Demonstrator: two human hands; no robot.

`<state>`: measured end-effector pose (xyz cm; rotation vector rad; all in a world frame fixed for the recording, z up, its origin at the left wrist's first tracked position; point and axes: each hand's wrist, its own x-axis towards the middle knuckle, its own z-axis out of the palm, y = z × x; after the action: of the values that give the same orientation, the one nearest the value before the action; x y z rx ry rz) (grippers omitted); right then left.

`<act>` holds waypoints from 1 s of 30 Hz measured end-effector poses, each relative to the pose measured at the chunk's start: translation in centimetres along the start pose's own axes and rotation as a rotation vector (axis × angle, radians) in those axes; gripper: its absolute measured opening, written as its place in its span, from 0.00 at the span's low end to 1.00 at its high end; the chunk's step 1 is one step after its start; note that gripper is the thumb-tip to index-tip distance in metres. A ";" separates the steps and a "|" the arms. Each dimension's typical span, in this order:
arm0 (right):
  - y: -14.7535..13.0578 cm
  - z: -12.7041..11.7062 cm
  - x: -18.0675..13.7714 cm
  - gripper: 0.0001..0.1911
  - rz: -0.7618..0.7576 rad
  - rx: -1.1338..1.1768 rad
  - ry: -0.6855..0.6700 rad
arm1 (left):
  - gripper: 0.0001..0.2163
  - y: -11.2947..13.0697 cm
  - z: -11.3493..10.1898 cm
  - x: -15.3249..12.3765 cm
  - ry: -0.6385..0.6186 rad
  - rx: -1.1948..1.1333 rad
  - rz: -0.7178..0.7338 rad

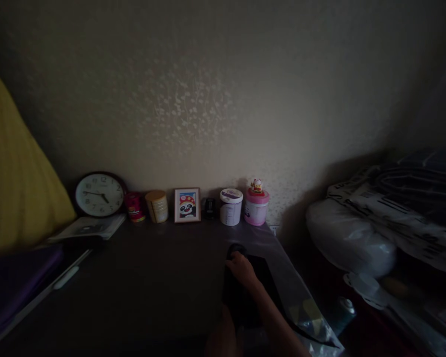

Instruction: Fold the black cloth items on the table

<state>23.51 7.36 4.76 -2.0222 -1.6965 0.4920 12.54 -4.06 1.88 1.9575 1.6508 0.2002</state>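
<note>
A dark, flat black object (262, 277) lies near the right edge of the table; its kind is hard to make out in the dim light. At its far end my right hand (241, 267) is closed on a rounded black piece (237, 247). My left hand (226, 325) is low at the bottom, beside the near-left side of the black object, its fingers lost in shadow. A thin black cord (312, 337) runs off to the lower right.
Along the wall stand a clock (100, 195), a red can (134, 207), a tan canister (157, 206), a framed panda picture (187, 205), a white tub (231, 210) and a pink tub (256, 212) with a cat figurine (257, 186). Bagged bedding (351, 233) lies right; a yellow curtain (18, 173) hangs left.
</note>
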 end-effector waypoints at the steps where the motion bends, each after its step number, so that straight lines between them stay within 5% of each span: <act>1: -0.1 0.0 0.0 0.16 -0.001 -0.033 -0.009 | 0.27 0.1 -0.2 0.0 -0.016 0.000 0.001; 7: -0.8 0.0 -0.8 0.12 -0.066 -0.093 -0.067 | 0.27 -0.3 -2.2 -0.6 -0.111 0.060 0.043; 13: -1.4 -0.1 -1.3 0.13 -0.161 -0.155 -0.051 | 0.19 0.1 -3.3 -0.7 0.197 0.150 0.227; 17: -1.1 -0.3 -1.4 0.12 -0.196 -0.108 -0.062 | 0.22 0.1 -0.7 1.2 0.318 0.106 0.329; 23: 0.4 -0.6 -3.9 0.12 -0.428 0.162 0.059 | 0.29 -1.0 4.0 3.7 0.345 0.131 0.197; 30: 2.4 -0.5 -4.1 0.17 -0.625 0.078 0.065 | 0.37 0.5 2.3 2.5 0.216 0.153 0.079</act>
<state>25.05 2.93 3.76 -1.3292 -2.0954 0.2641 14.59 -2.53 -0.35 2.1825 1.7705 0.3350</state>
